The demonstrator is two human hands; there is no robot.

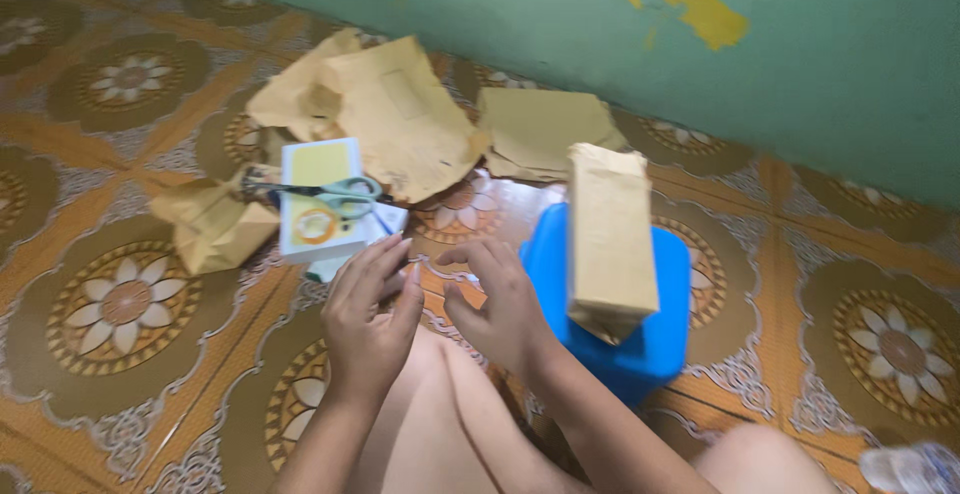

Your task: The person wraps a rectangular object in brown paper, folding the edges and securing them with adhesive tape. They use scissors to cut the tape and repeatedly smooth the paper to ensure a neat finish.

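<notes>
Left hand (pixel 368 319): lower middle of the frame, fingers loosely curled and close together, holding nothing that can be seen.
Right hand (pixel 500 304): just beside the left, fingertips almost meeting it, fingers bent and empty as far as the view shows — anything tiny pinched between the two cannot be told.
Wrapped parcel (pixel 610 239): a tall brown-paper block, lying tilted on the blue plastic stool (pixel 665 339) right of centre, near the right hand but not touched.
Scissors (pixel 335 194): green-handled, resting across a white and yellow booklet (pixel 320 199) left of centre, a little beyond the left hand.
Paper: a crumpled brown sheet (pixel 400 114) and a folded one (pixel 540 129) near the green wall (pixel 800 64); a smaller brown bundle (pixel 215 224) at the left.
Floor (pixel 120 304): orange tiles with flower patterns — everything but the parcel lies on it.
Step in hand: judged as a pause between handlings, both hands free in front of the knees.
Next move calls for: a reach forward — right for the parcel, left for the scissors — with a firm grip, since the parcel sits askew.
</notes>
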